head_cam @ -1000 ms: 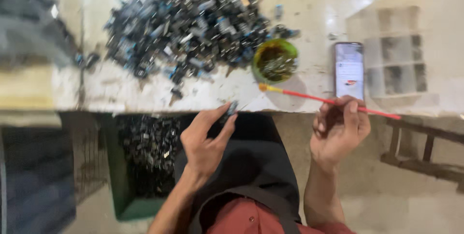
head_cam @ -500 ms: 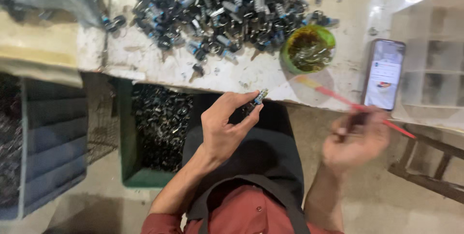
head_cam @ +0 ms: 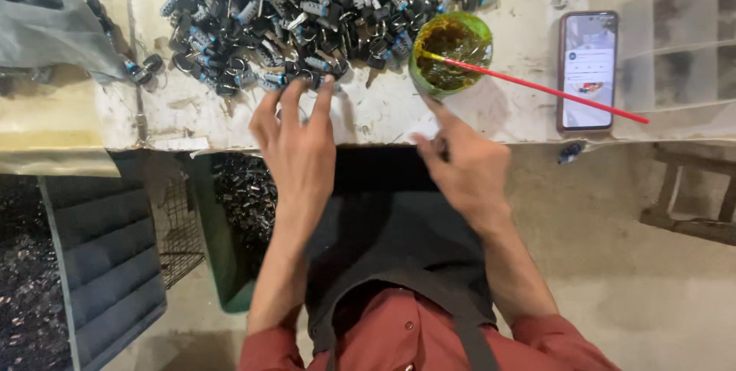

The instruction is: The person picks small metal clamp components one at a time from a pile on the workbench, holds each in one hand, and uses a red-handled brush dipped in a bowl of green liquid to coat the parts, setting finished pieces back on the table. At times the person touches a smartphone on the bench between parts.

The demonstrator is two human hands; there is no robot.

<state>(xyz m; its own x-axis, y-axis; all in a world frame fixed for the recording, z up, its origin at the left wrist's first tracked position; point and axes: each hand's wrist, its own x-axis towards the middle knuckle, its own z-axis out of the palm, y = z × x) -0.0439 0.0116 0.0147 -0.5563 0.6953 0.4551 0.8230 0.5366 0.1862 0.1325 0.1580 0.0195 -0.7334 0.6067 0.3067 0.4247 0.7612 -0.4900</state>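
A big pile of small dark metal parts with rings (head_cam: 307,11) covers the far middle of the worn white table (head_cam: 368,122). My left hand (head_cam: 295,141) reaches over the table edge, fingers spread, fingertips touching the near rim of the pile. My right hand (head_cam: 464,168) hovers at the table edge just below a green bowl (head_cam: 452,49) of brownish paste, index finger pointing toward it and nothing clearly held. A thin red stick (head_cam: 552,91) rests with one end in the bowl and lies across the table to the right.
A phone (head_cam: 587,70) with a lit screen lies right of the bowl, beside a translucent compartment box (head_cam: 675,34). Under the table stand a green crate (head_cam: 230,210) of dark parts and a blue-grey crate (head_cam: 100,264). A grey bag (head_cam: 46,26) lies at far left.
My left hand, which held a small part over my lap, has gone forward to the pile with fingers spread. My right hand has let go of the red stick, now resting in the bowl.
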